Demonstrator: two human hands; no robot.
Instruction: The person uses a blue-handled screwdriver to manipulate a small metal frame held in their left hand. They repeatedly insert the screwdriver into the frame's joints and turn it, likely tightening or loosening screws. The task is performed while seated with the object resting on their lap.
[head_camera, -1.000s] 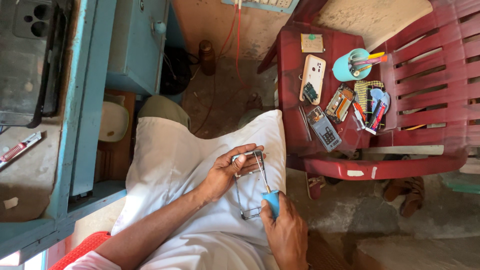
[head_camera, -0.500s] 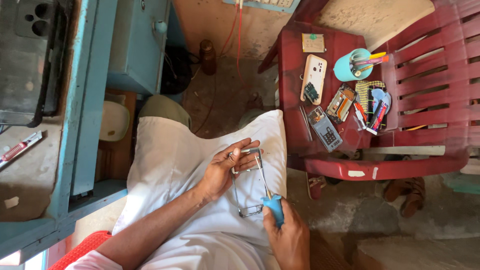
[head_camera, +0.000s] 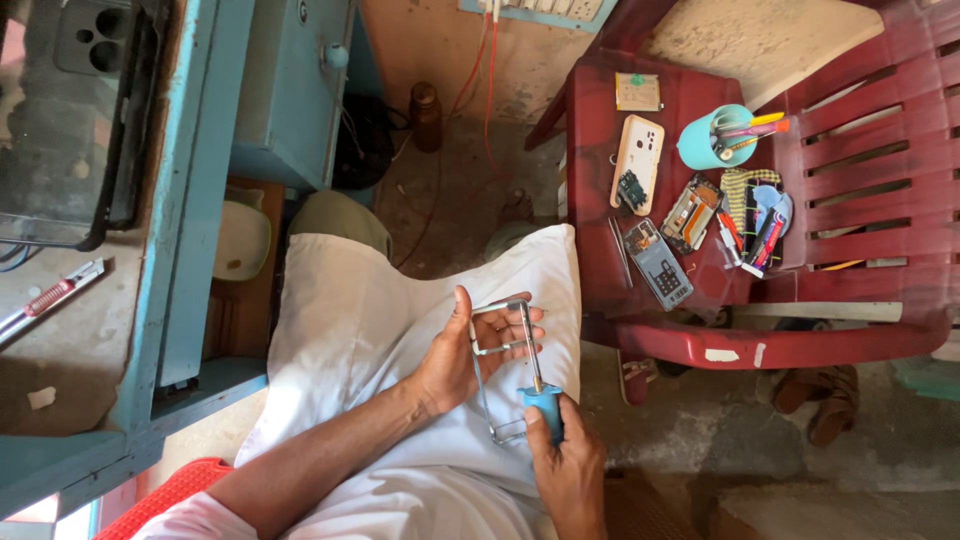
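My left hand (head_camera: 470, 355) grips the upper end of a thin metal phone frame (head_camera: 497, 375) that rests over my lap on the white cloth (head_camera: 370, 320). My right hand (head_camera: 568, 468) holds a screwdriver (head_camera: 535, 375) by its blue handle. The metal shaft points up, and its tip touches the top right corner of the frame next to my left fingers.
To the right stands a red plastic chair (head_camera: 800, 340) carrying a white phone back cover (head_camera: 638, 160), opened phone parts (head_camera: 660, 262), a teal cup of tools (head_camera: 712, 138) and tweezers (head_camera: 620, 252). A blue bench (head_camera: 190, 250) with a dark device (head_camera: 70, 120) is at left. A brown bottle (head_camera: 428, 115) stands on the floor.
My left hand has shifted its grip slightly along the frame, and my right hand with the screwdriver has moved a little lower and right. The view has barely changed.
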